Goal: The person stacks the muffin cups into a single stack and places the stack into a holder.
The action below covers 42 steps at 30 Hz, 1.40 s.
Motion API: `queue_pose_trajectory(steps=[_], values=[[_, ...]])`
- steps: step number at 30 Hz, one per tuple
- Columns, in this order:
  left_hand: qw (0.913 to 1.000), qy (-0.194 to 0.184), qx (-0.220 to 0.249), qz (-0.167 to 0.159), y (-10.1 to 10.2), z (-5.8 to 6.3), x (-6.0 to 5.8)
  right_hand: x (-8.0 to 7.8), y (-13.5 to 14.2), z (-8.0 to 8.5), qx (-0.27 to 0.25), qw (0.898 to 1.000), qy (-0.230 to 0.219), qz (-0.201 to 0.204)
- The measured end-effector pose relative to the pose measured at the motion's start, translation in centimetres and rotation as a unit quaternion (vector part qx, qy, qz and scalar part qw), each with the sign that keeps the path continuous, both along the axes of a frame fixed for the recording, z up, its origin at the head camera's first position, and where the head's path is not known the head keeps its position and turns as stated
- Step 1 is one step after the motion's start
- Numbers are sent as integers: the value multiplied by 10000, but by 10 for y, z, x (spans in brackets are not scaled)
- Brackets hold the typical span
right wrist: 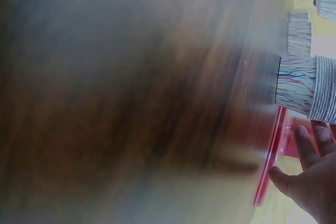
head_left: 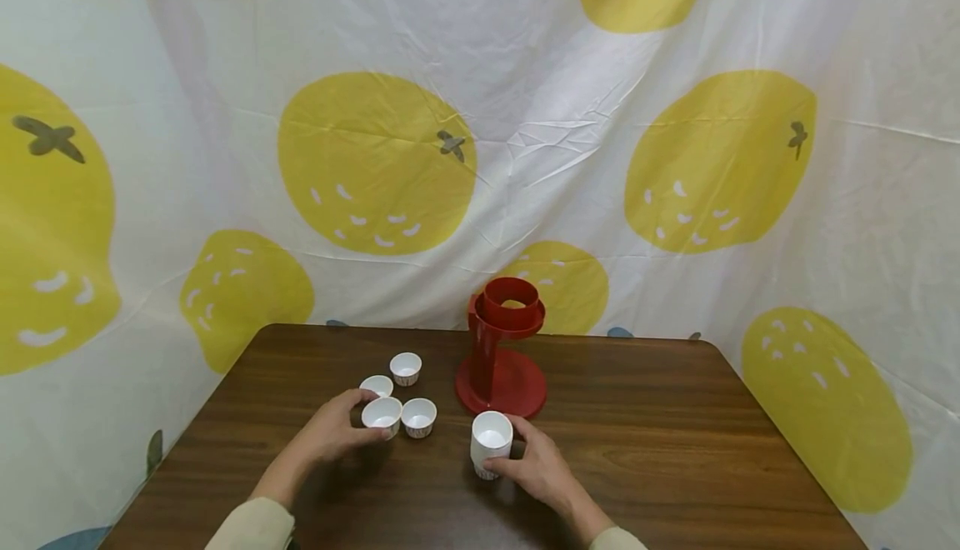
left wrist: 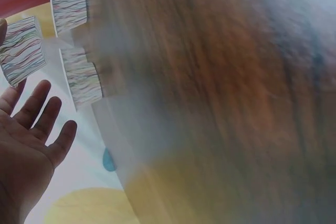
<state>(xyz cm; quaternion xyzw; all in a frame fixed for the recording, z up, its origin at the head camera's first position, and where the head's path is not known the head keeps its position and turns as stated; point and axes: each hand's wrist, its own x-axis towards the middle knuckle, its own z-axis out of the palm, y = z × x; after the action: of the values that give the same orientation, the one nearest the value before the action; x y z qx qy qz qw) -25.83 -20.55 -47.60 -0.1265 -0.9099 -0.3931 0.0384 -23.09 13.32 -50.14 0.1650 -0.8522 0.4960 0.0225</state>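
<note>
Between thumb and finger, my left hand [head_left: 330, 429] pinches a small white paper cup [head_left: 382, 413] by its sides. In the left wrist view this cup [left wrist: 23, 51] has wavy coloured lines and is held above the table, its other fingers spread. Three similar cups stand close by: one cup [head_left: 406, 369] behind, another cup [head_left: 419, 418] to the right, and a partly hidden cup [head_left: 377, 385]. My right hand [head_left: 540, 462] grips a stack of nested paper cups [head_left: 492, 442] from its right side. Several rims of the stack [right wrist: 321, 90] show in the right wrist view, its bottom at the tabletop.
A red stand [head_left: 498, 383] with a round base and a ring holder [head_left: 512, 304] on top is just behind the cup stack. The dark wooden table [head_left: 660, 433] ends at a white curtain [head_left: 540, 175] printed with yellow lemons.
</note>
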Motion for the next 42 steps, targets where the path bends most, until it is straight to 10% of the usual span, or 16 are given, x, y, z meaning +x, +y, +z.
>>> queue_pose_trajectory(steps=[42], values=[[9896, 747, -163, -1215, 58, 46, -24, 0, 0, 2, 202, 9996, -153, -144]])
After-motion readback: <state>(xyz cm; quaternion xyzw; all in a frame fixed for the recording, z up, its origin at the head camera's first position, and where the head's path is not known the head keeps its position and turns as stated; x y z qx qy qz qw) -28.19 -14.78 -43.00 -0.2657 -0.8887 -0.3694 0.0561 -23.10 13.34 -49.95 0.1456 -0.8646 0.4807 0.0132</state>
